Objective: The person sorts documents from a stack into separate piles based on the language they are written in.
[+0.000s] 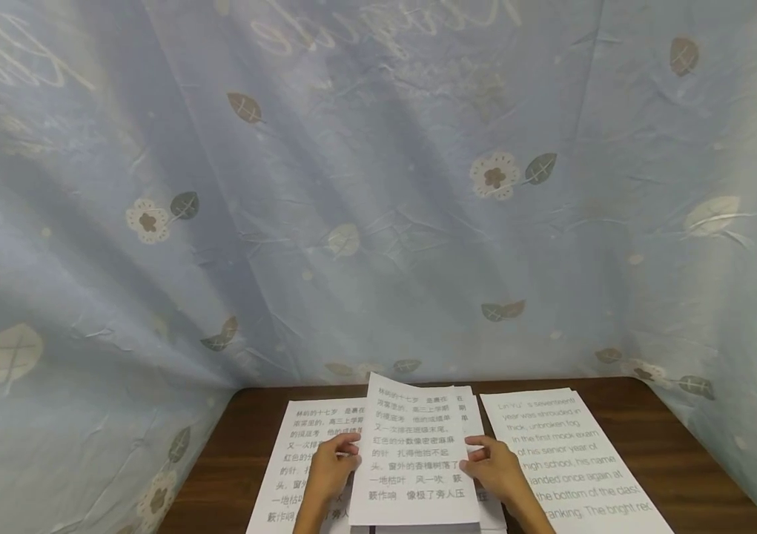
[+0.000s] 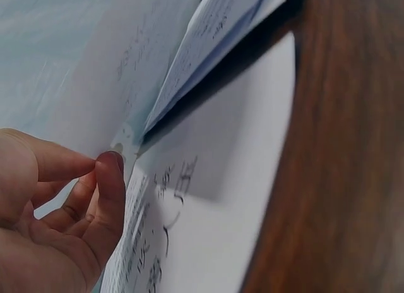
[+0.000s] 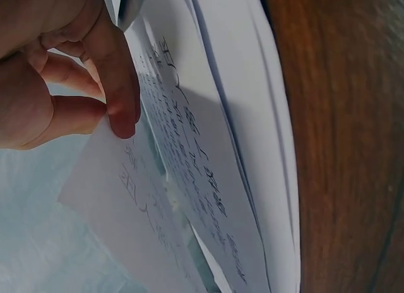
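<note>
A white sheet of paper printed with Chinese characters is held up between both hands in the head view. My left hand pinches its left edge between thumb and fingers. At the opposite edge, my right hand pinches the same sheet. Beneath it lies a middle stack of paper, mostly covered. The right wrist view shows the lifted sheet tilted above the stack, apart from it along the near side. Another Chinese-printed sheet lies to the left, partly behind my left hand.
To the right lies paper printed in English, with a second edge showing under it. All the paper rests on a dark brown wooden table with rounded far corners. A pale blue curtain with leaves and flowers hangs behind and around the table.
</note>
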A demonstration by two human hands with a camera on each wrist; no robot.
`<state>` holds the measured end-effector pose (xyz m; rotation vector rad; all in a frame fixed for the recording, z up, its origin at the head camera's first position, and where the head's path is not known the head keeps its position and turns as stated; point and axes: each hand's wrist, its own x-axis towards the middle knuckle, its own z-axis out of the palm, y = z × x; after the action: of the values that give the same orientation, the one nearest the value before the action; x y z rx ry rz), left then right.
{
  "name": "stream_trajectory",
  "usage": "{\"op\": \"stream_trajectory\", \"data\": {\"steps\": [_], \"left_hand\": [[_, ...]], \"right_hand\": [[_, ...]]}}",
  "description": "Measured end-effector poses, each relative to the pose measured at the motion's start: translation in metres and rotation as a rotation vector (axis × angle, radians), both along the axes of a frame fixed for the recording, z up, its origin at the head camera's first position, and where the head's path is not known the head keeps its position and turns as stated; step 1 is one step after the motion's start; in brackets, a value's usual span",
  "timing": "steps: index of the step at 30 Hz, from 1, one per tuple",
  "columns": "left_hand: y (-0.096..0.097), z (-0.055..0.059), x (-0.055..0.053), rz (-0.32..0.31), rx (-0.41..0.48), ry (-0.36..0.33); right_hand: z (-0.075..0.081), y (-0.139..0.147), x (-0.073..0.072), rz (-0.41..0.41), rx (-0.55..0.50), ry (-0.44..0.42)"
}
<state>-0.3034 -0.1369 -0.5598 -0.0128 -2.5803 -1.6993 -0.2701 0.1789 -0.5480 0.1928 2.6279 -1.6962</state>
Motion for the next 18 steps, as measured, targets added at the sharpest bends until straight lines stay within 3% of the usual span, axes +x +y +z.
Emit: {"op": "stream_trajectory", "data": {"steps": [6, 8, 12, 18], "left_hand": [[-0.009, -0.005, -0.001, -0.006, 0.002, 0.007], [-0.015, -0.011, -0.005, -0.015, 0.009, 0.045], [-0.021, -0.013, -0.005, -0.013, 0.021, 0.063], [-0.027, -0.006, 0.001, 0.023, 0.035, -0.001]], "right_hand": [[-0.001, -0.007, 0.000, 0.002, -0.009, 0.001], [-0.002, -0.009, -0.002, 0.001, -0.012, 0.001], [-0.003, -0.015, -0.002, 0.007, -0.017, 0.011], [-0.005, -0.023, -0.002, 0.020, 0.002, 0.028]]}}
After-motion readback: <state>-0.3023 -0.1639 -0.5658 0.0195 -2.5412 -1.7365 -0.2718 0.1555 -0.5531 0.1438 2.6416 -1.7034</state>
